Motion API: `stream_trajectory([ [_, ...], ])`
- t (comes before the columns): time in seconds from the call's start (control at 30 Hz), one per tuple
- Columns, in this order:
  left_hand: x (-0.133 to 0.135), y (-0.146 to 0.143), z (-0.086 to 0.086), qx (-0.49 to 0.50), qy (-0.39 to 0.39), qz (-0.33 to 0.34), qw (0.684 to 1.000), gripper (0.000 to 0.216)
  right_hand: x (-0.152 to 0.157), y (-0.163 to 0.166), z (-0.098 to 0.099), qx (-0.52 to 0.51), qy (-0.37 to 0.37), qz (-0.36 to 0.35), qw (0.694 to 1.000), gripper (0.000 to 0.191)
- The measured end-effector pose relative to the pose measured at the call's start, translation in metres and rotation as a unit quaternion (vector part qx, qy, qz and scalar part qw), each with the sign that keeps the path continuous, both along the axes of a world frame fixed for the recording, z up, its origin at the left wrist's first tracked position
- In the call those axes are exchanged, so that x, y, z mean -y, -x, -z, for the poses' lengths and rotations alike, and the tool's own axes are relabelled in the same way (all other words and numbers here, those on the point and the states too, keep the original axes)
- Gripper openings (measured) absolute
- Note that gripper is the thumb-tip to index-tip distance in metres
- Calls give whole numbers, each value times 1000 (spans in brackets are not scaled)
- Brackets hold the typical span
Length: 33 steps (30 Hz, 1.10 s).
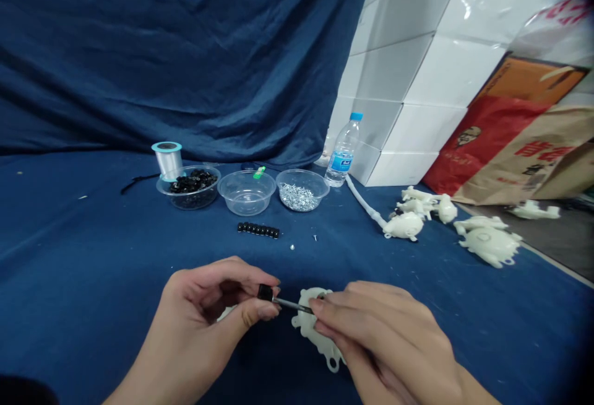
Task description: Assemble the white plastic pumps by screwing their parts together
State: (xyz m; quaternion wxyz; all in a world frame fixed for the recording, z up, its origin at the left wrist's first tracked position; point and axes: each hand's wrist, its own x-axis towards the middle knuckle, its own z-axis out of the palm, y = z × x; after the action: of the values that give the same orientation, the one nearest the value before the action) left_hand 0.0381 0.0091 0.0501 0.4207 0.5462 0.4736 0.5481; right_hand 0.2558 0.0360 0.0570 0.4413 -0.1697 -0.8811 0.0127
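My left hand (218,312) pinches a small black piece (265,292) between thumb and forefinger. From that piece a thin metal rod (292,304) runs to the fingertips of my right hand (385,330), which are closed around its other end. What lies deeper in the right hand is hidden. Beneath the right fingers is a cream plastic shell (315,330) with small ring-shaped lugs, partly covered by the hand. A pale bit (226,313) shows behind the left thumb; I cannot tell what it is. Ahead lies a row of small black pieces (258,230).
Clear bowls stand behind: one with black parts (195,182), one empty bowl (246,200), one with screws (297,197). Nearby are a thread spool (169,160), a water bottle (342,154), loose screws (315,238), cream plastic parts (489,245) and white boxes (413,83).
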Motion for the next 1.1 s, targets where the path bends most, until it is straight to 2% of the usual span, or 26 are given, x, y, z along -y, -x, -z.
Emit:
stream_trajectory([
  [0.07, 1, 1, 3, 6, 9, 7, 1000, 9, 1, 0, 3, -20, 67, 22, 997, 22],
  [0.13, 2, 1, 6, 9, 7, 8, 1000, 8, 2, 1, 4, -59, 267, 40, 961, 10],
  [0.17, 2, 1, 7, 13, 4, 7, 1000, 7, 2, 2, 4, -76, 395, 30, 915, 3],
  [0.23, 3, 0, 8, 24, 0, 12, 1000, 7, 3, 3, 0, -105, 623, -32, 774, 20],
  [0.27, 3, 0, 7, 29, -1, 18, 999, 7, 2, 3, -3, -115, 689, -65, 712, 26],
  [0.3, 3, -1, 5, 34, -2, 25, 999, 7, 2, 3, -6, -113, 718, -86, 681, 29],
  [0.33, 3, -2, 3, 39, -4, 30, 999, 7, 2, 2, -8, -99, 715, -84, 687, 28],
  [0.37, 3, -2, 1, 45, -7, 33, 998, 9, 2, 1, -10, -76, 680, -63, 727, 22],
  [0.4, 3, -3, -2, 52, -9, 34, 998, 13, 3, 0, -11, -47, 614, -32, 787, 14],
  [0.43, 2, -3, -4, 56, -10, 33, 998, 17, 3, -1, -11, -23, 519, 3, 854, 6],
  [0.5, 2, -3, -7, 54, -15, 22, 998, 21, 3, -3, -8, 1, 291, 45, 956, 19],
  [0.57, 1, -2, -7, 42, -21, 16, 999, 16, 3, -4, -4, 14, 98, 31, 995, 28],
  [0.6, 1, -2, -5, 35, -21, 16, 999, 13, 3, -4, -2, 19, 48, 14, 999, 29],
  [0.63, 1, -2, -4, 30, -21, 15, 999, 11, 2, -3, -2, 19, 35, 7, 999, 29],
  [0.67, 1, -2, -2, 26, -16, 17, 999, 9, 2, -2, -2, 15, 65, 9, 998, 27],
  [0.7, 1, -1, 0, 23, -8, 18, 1000, 9, 2, -1, -3, 4, 136, 14, 991, 22],
  [0.73, 1, -1, 2, 21, 0, 21, 1000, 9, 2, 0, -4, -12, 245, 16, 969, 15],
  [0.77, 1, -1, 3, 21, 5, 23, 999, 8, 2, 2, -6, -31, 375, 11, 927, 9],
  [0.83, 2, -1, 3, 24, 6, 28, 999, 8, 2, 3, -9, -63, 606, -22, 793, 18],
  [0.87, 3, -1, 3, 24, 3, 31, 999, 8, 3, 3, -10, -76, 671, -40, 737, 24],
  [0.9, 3, -1, 3, 26, 1, 30, 999, 9, 3, 3, -10, -83, 698, -48, 710, 27],
  [0.93, 3, -2, 2, 28, -2, 29, 999, 9, 3, 2, -10, -76, 689, -44, 719, 25],
  [0.97, 3, -2, 2, 33, -4, 27, 999, 10, 4, 1, -10, -56, 647, -28, 760, 19],
  [1.0, 3, -2, 1, 41, -4, 26, 999, 10, 5, 0, -9, -36, 575, -4, 817, 10],
  [1.03, 3, -2, 1, 48, -4, 25, 999, 11, 5, -1, -7, -19, 479, 19, 878, 6],
  [1.1, 2, -2, 1, 55, -1, 24, 998, 12, 6, -1, -3, -5, 259, 39, 965, 22],
])
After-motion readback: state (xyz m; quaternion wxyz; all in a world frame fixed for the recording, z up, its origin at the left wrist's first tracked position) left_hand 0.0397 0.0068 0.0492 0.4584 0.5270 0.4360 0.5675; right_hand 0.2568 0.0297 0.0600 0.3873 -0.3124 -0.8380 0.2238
